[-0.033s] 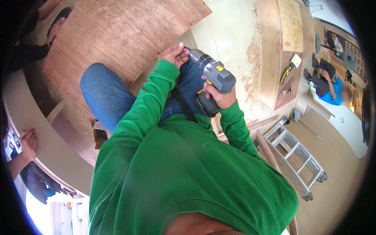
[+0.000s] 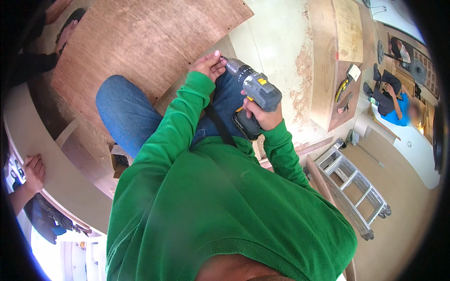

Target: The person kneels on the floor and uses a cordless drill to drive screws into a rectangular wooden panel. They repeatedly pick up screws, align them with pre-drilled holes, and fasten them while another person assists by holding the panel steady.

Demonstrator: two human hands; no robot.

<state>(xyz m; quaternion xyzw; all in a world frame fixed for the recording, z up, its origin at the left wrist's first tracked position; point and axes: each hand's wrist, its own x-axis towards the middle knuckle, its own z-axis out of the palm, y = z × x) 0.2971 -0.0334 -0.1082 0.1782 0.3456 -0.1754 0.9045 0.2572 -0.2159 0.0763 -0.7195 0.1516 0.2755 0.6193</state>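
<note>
My right hand (image 2: 267, 116) is wrapped round the grip of a grey and black cordless drill (image 2: 263, 92) with yellow details. The drill's chuck points up and to the left, over my thigh. At the chuck's tip, the thumb and fingers of my left hand (image 2: 207, 65) pinch something small and dark; whether it is a bit or a screw I cannot tell. Just beyond that hand lies a large reddish plywood panel (image 2: 145, 42), screw heads or holes showing along its edge. My left knee overlaps the panel's near side.
An aluminium folding ladder (image 2: 351, 181) lies at right. A wooden box (image 2: 323, 70) carries a yellow-handled tool (image 2: 343, 89). A small carton (image 2: 120, 161) with dark pieces sits by my left leg. Another person's hand (image 2: 34, 173) rests on a curved panel (image 2: 61, 180); a person in blue (image 2: 398, 110) sits far right.
</note>
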